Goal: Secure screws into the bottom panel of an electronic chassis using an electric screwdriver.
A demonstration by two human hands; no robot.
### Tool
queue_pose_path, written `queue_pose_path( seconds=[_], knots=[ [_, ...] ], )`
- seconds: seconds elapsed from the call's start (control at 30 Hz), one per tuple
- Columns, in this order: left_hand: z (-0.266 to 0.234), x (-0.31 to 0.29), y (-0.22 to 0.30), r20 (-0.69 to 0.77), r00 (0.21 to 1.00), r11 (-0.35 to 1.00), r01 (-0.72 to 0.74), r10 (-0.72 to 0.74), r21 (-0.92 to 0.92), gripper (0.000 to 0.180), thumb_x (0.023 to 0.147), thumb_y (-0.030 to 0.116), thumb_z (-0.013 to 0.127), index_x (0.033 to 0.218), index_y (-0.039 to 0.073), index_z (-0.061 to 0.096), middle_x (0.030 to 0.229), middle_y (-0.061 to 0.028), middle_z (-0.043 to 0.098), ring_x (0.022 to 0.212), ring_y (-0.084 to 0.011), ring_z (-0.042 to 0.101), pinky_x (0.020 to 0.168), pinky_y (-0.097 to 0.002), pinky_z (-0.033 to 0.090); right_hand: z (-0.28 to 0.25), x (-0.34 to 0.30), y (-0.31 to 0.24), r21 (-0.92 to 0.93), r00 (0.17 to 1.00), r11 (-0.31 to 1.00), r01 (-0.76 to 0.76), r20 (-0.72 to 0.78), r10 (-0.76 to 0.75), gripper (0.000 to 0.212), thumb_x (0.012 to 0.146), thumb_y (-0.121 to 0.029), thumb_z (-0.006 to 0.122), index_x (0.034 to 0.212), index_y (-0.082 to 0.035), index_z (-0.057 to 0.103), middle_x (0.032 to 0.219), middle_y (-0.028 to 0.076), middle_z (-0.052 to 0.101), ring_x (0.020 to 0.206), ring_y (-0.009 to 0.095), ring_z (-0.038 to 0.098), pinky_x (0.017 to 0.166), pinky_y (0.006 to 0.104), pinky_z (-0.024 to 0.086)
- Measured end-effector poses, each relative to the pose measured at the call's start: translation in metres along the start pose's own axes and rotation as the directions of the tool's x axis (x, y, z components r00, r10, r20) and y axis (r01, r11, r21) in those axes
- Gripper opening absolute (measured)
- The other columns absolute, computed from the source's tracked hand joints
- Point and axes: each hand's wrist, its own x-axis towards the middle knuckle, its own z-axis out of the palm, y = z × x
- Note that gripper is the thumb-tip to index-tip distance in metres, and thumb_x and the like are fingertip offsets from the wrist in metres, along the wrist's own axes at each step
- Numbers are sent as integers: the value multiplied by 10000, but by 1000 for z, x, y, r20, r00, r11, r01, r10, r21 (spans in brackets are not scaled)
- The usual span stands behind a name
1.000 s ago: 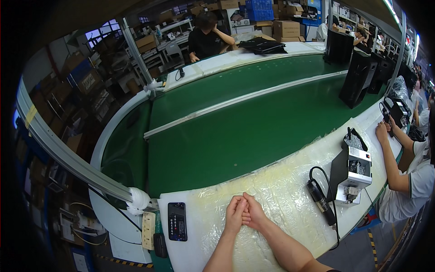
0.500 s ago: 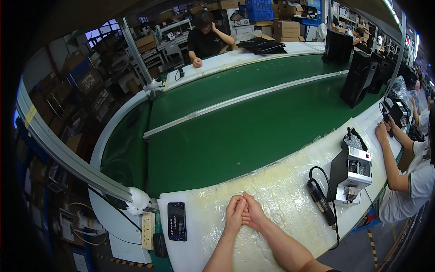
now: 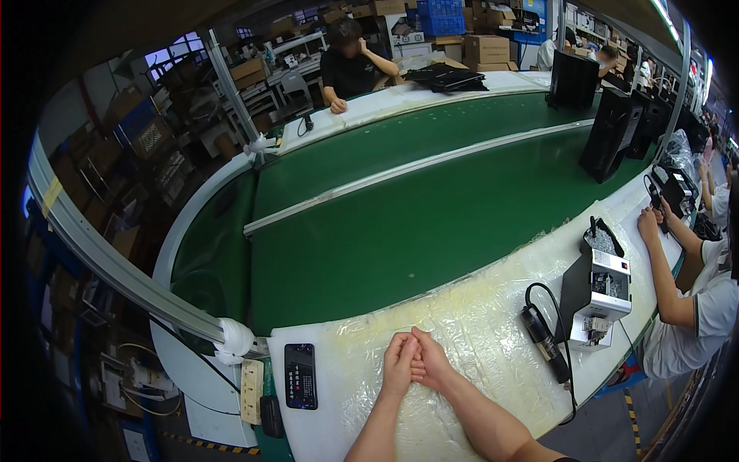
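Observation:
My left hand (image 3: 399, 362) and my right hand (image 3: 431, 360) are clasped together over the plastic-covered work surface (image 3: 469, 323). Their fingers are closed against each other, and no object shows between them. To the left of them lies a dark smartphone (image 3: 300, 376) with its screen lit. On the right, a black powered screwdriver (image 3: 545, 344) with a cord rests on the surface. Beside it stands a white and black screw feeder (image 3: 604, 296), a black tray of small clear bags (image 3: 603, 237) behind it.
A green conveyor belt (image 3: 369, 254) runs past the bench, carrying tall black cases (image 3: 610, 135) at far right. A metal post (image 3: 131, 266) and power strip (image 3: 252, 392) stand left. One co-worker (image 3: 693, 300) sits at right; another (image 3: 350, 69) sits across the belt.
A small speck on the belt has shifted slightly to the right. The person across the belt has moved a lowered hand a little. My clasped hands have stayed in place.

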Motion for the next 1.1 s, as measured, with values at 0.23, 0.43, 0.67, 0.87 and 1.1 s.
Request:
queue_pose_path(
  seconds=[0.23,0.43,0.67,0.87,1.1],
  knots=[
    [1,0,0,-24,1000,1000,-6,6,9,161,997,232,502,965,75,518,698,8,492,484,-41,455,397,-180,398,0,0,0,-3,1000,1000,6,-5,-6,484,1014,-425,379,624,-145,447,438,-25,339,305,92,278,282,230,223],
    [1,0,-3,-32,999,999,-41,40,-6,138,994,213,506,999,75,503,721,0,496,505,-42,453,404,-181,397,1,0,0,1,1000,1000,-2,-24,2,477,1011,-430,390,630,-151,450,440,-36,336,311,88,278,287,230,223],
    [0,2,-4,-28,998,999,-49,48,-10,140,989,211,513,1022,77,490,736,-6,494,522,-46,459,407,-180,394,-6,4,3,-12,1000,1000,-2,27,2,438,996,-439,420,661,-167,491,465,-43,385,309,82,311,288,219,227],
    [2,-1,4,-24,1000,1000,13,-13,-19,136,986,210,517,1009,77,504,717,-5,492,494,-47,458,393,-180,382,-9,5,5,-6,999,1000,7,32,-7,482,1000,-470,383,638,-165,472,454,-41,373,308,87,310,286,221,227],
    [1,-1,4,-3,1000,1000,8,-8,-13,133,985,204,517,975,72,527,696,-2,493,479,-45,456,383,-179,376,-6,4,6,11,999,1000,16,38,-17,515,1001,-483,374,589,-177,424,439,-40,352,301,95,302,282,226,234]
  ],
)
